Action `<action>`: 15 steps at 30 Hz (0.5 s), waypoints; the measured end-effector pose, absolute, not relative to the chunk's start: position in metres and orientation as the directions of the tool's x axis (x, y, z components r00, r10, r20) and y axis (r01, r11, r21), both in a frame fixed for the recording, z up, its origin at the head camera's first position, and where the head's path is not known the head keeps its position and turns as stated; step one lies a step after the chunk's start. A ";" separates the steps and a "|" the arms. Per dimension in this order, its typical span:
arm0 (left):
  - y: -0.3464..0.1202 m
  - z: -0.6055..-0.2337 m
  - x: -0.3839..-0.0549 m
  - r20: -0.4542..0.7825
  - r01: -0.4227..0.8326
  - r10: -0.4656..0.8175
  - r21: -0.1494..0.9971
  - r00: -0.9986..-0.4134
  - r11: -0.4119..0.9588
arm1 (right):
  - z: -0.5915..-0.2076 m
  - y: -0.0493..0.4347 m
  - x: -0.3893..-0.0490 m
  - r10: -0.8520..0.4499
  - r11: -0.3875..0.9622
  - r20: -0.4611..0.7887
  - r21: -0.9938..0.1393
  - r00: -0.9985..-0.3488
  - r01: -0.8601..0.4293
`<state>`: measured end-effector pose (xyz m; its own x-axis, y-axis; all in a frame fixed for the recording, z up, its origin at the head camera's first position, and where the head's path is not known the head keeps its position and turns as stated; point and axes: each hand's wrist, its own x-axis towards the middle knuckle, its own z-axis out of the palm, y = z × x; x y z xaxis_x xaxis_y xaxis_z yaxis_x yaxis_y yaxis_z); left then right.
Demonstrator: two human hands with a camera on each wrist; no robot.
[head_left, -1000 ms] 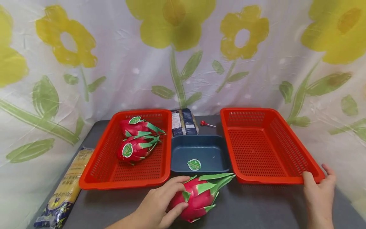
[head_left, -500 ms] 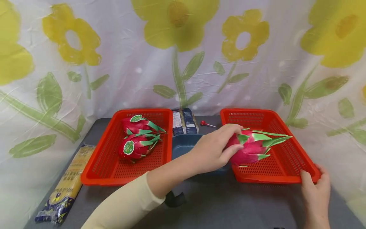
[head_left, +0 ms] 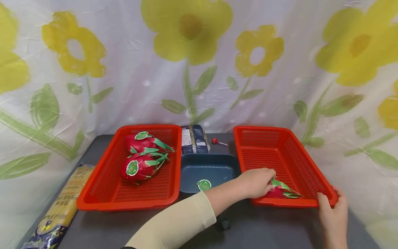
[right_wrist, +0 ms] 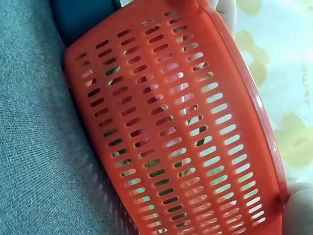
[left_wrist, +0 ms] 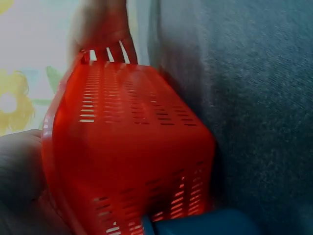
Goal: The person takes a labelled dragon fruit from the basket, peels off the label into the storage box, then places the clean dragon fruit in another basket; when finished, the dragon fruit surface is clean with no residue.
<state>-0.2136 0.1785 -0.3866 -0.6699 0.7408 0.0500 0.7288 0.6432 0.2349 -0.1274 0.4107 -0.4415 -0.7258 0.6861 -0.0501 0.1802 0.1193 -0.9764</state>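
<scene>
My left hand reaches into the right-hand red basket, its fingers curled around a dragon fruit. The fruit is low behind the basket's near wall, green leaf tips pointing right; its left part is hidden by the hand. Gripping the near right corner of the basket rim is my right hand, thumb over the top. Through the slots of the basket wall, the right wrist view shows bits of pink and green. Two more dragon fruits with green stickers lie in the left-hand red basket.
Between the baskets sits a dark blue tray with a loose green sticker. Behind it are a dark blue packet and a red lollipop. A long yellow package lies along the table's left side.
My left hand has carried the dragon fruit from the table in front of the tray, rightward and down into the right-hand basket. The right hand keeps hold of the rim.
</scene>
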 end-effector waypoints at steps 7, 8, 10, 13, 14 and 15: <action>0.159 -0.382 -0.208 0.052 0.726 0.740 0.253 -0.670 0.639 | -0.443 0.404 -0.131 0.672 0.064 -0.101 -0.979 -0.734 0.193; 0.156 -0.381 -0.207 0.063 0.734 0.746 0.251 -0.663 0.631 | -0.442 0.405 -0.131 0.670 0.051 -0.111 -0.980 -0.734 0.195; 0.150 -0.377 -0.203 0.090 0.745 0.752 0.252 -0.653 0.617 | -0.441 0.407 -0.132 0.672 0.039 -0.114 -0.981 -0.732 0.188; 0.137 -0.369 -0.193 0.151 0.769 0.761 0.253 -0.631 0.587 | -0.441 0.409 -0.132 0.682 0.063 -0.102 -0.978 -0.724 0.197; 0.132 -0.366 -0.188 0.178 0.784 0.769 0.246 -0.615 0.570 | -0.441 0.410 -0.131 0.686 0.061 -0.106 -0.978 -0.720 0.202; 0.126 -0.362 -0.181 0.203 0.799 0.776 0.239 -0.597 0.552 | -0.441 0.411 -0.131 0.692 0.066 -0.103 -0.977 -0.714 0.204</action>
<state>-0.1813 0.1259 -0.3620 -0.5967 0.7763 0.2031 0.7991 0.5518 0.2387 -0.1309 0.4107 -0.4410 -0.7142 0.6924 -0.1026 0.2044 0.0660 -0.9767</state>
